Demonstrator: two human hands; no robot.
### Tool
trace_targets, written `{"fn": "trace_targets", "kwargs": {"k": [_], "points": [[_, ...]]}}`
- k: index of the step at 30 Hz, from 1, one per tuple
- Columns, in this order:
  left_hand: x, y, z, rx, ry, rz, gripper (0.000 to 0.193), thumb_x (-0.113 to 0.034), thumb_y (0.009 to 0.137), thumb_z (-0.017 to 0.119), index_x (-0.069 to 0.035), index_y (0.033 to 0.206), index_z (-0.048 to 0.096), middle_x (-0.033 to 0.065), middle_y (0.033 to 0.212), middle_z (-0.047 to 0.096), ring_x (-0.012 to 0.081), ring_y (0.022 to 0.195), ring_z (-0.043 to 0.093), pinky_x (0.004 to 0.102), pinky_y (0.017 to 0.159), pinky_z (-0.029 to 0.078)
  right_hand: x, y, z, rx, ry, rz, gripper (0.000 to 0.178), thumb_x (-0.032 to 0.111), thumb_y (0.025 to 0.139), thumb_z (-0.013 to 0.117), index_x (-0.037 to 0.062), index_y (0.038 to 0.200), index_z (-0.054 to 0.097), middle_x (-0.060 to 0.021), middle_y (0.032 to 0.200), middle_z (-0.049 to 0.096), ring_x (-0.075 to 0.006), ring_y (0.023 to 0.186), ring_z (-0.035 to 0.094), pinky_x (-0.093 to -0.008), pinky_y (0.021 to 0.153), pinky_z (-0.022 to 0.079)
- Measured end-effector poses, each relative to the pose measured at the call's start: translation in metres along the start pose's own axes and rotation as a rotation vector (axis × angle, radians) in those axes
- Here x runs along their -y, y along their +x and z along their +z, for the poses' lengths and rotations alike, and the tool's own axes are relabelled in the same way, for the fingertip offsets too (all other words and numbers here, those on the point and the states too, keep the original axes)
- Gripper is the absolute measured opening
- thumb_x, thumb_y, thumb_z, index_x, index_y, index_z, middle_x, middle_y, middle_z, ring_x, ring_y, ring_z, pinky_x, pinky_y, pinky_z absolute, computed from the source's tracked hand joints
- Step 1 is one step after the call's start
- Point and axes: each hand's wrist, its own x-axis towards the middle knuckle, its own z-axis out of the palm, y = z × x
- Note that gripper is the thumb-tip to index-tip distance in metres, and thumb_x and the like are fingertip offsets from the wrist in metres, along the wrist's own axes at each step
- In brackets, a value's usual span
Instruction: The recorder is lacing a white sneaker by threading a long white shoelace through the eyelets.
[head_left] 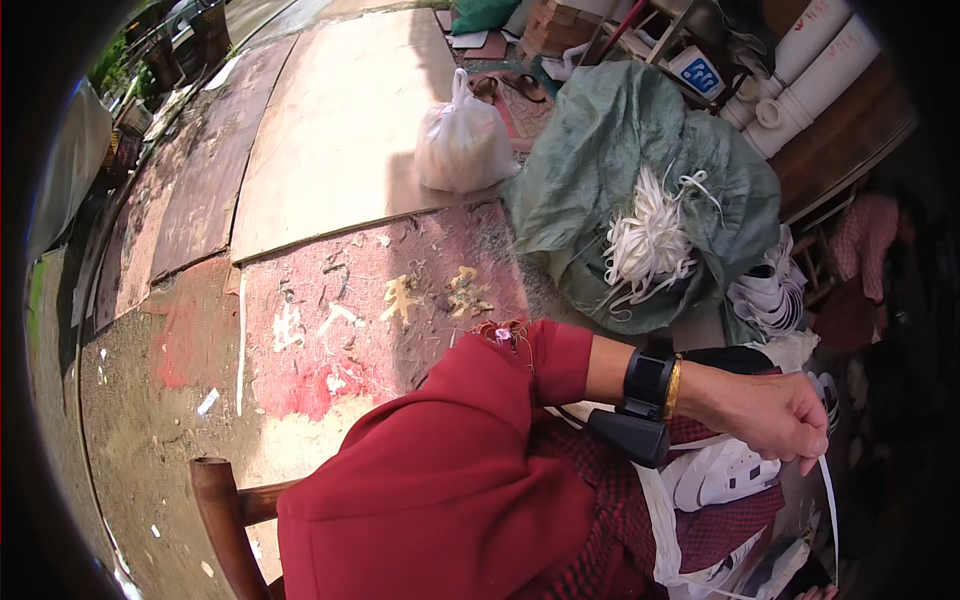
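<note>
"So, left hand [775,412]: what's in it?"

"White strip [831,510], pinched between thumb and bent fingers. Grip narrow, closed on it. Strip hangs from the thumb in a slight curve, down toward the lower edge of view, at right."

"And the right hand [822,592]?"

"Only a sliver of fingers at that lower edge, near the strip's bottom end. Most of it cut off; cannot tell whether its grip is holding."

"Worn on the left arm?"

"Black wristband [648,380], gold bracelet [672,388] on its hand side, black box [635,437] just beside the band. Red sleeve [562,362] ends on the forearm."

"Lap?"

"Checked cloth [735,525], dark and red. White slotted piece [722,478] lies over it, below the left hand."

"Beyond the arm?"

"Green sack [590,150], with a tangled heap of white strips [650,240]. White plastic bag [465,145] stands beside the sack, on its left. More curled white pieces [770,300] at the sack's right. Wooden chair [217,500], lower left."
</note>
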Motion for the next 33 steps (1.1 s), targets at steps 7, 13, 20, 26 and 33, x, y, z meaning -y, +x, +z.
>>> {"fn": "trace_targets", "kwargs": {"k": [7, 13, 20, 26, 33], "points": [[-0.014, 0.010, -0.015, -0.008, -0.315, 0.093, 0.028, -0.017, 0.102, 0.056, 0.003, 0.085, 0.065, -0.0042, 0.060, 0.045, 0.0049, 0.052, 0.038, 0.0234, 0.048, 0.029, -0.041, 0.084, -0.068, -0.020, -0.110, 0.049, 0.020, 0.028, 0.106, 0.046, 0.0083, 0.109, 0.048, 0.0011, 0.076, 0.028, -0.0108, 0.061, 0.025, -0.0268, 0.054, 0.020], [-0.018, 0.011, -0.027, -0.032, -0.444, 0.091, 0.027, -0.016, 0.102, 0.056, 0.004, 0.086, 0.064, -0.0031, 0.059, 0.044, 0.0054, 0.049, 0.034, 0.0231, 0.045, 0.027, -0.084, 0.108, -0.065, 0.101, -0.236, 0.092, 0.033, 0.036, 0.106, 0.046, 0.0081, 0.125, 0.046, -0.0038, 0.102, 0.034, -0.0165, 0.087, 0.033, -0.0312, 0.075, 0.024], [0.025, 0.031, 0.021, 0.091, 0.089, 0.200, 0.026, -0.013, 0.089, 0.060, 0.005, 0.072, 0.065, 0.0073, 0.059, 0.058, 0.0184, 0.048, 0.049, 0.0363, 0.049, 0.040, -0.168, 0.127, -0.025, 0.250, -0.254, 0.117, 0.052, 0.045, 0.106, 0.044, 0.0079, 0.143, 0.042, -0.0095, 0.132, 0.042, -0.0231, 0.117, 0.042, -0.0364, 0.099, 0.028], [0.074, 0.048, 0.071, 0.462, 0.711, 0.061, 0.021, -0.014, 0.075, 0.064, 0.004, 0.065, 0.064, 0.0193, 0.066, 0.064, 0.0375, 0.068, 0.065, 0.0450, 0.062, 0.051, -0.106, 0.003, 0.002, 0.264, -0.413, 0.096, 0.068, 0.052, 0.106, 0.040, 0.0010, 0.152, 0.039, -0.0162, 0.146, 0.050, -0.0250, 0.132, 0.051, -0.0392, 0.115, 0.036], [0.047, 0.033, 0.041, 0.379, 0.686, -0.134, 0.014, -0.011, 0.091, 0.066, 0.003, 0.089, 0.069, 0.0201, 0.074, 0.067, 0.0316, 0.060, 0.067, 0.0409, 0.057, 0.051, -0.070, -0.095, 0.128, 0.783, -0.403, 0.130, 0.048, 0.040, 0.109, 0.045, -0.0003, 0.133, 0.055, -0.0013, 0.080, 0.059, -0.0053, 0.064, 0.048, -0.0253, 0.056, 0.039]]}}
